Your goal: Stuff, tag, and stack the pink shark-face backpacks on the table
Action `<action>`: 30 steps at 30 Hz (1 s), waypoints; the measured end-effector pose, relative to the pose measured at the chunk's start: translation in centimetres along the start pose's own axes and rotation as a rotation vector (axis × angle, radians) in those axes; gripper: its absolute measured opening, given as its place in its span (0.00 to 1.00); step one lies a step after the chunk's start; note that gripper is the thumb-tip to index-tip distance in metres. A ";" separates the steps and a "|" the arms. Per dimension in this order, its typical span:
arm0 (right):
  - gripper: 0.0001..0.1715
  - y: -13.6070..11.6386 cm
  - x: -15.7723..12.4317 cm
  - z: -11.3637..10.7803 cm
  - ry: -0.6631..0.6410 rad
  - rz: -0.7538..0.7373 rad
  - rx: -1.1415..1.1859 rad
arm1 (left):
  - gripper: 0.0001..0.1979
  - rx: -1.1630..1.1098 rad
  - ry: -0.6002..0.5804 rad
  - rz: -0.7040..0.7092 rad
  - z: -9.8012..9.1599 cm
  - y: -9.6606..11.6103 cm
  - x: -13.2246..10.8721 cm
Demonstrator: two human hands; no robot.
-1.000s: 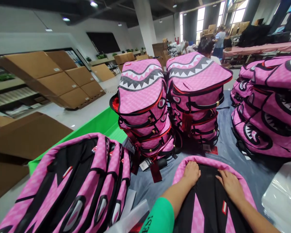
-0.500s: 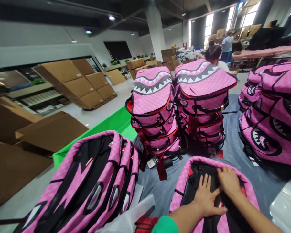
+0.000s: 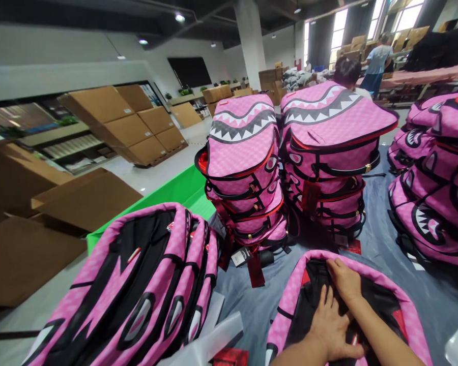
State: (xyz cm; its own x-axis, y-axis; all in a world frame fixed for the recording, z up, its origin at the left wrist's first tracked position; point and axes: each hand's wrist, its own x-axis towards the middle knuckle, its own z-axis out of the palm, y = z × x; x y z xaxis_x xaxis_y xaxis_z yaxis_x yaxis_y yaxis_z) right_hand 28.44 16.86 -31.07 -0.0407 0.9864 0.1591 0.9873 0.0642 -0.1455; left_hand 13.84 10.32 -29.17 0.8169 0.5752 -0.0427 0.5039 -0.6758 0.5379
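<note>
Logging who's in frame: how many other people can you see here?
2: a dark-haired person just behind the right centre backpack stack, and a standing person farther back beside the pink-covered table. Others may be hidden behind the stacks.

Nearest backpack [image 3: 288, 305]: pink checks, black panel, red patches
Stacked backpacks [image 3: 242, 157]: pink checks, white-and-grey shark teeth, black outlines, red trim
Left backpacks [image 3: 137, 284]: pink checks, black bands
Floor sheet [image 3: 423, 284]: mottled blue-grey
Crate rim [image 3: 156, 203]: bright green

Grey tarp [image 3: 438, 300] on the floor [image 3: 148, 178] beneath stacked pink backpacks [image 3: 244, 162]
</note>
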 end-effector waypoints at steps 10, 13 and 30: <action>0.15 -2.5 2.1 0.2 -0.126 0.009 0.062 | 0.51 0.022 0.028 0.043 -0.1 0.3 -0.4; 0.07 -2.2 4.7 0.8 -0.180 0.056 0.083 | 0.50 0.029 0.032 0.041 0.7 -0.3 0.0; 0.32 -7.6 -23.8 -3.7 -0.004 0.051 0.029 | 0.29 0.046 0.072 -0.125 -1.3 0.8 0.6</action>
State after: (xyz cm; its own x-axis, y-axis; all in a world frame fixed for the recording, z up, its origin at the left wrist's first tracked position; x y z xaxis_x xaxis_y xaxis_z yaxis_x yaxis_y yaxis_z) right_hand 22.47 -7.67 -30.09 0.0091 0.9891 0.1471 0.9832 0.0179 -0.1816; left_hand 14.38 10.70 -27.64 0.7258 0.6864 -0.0459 0.6140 -0.6163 0.4932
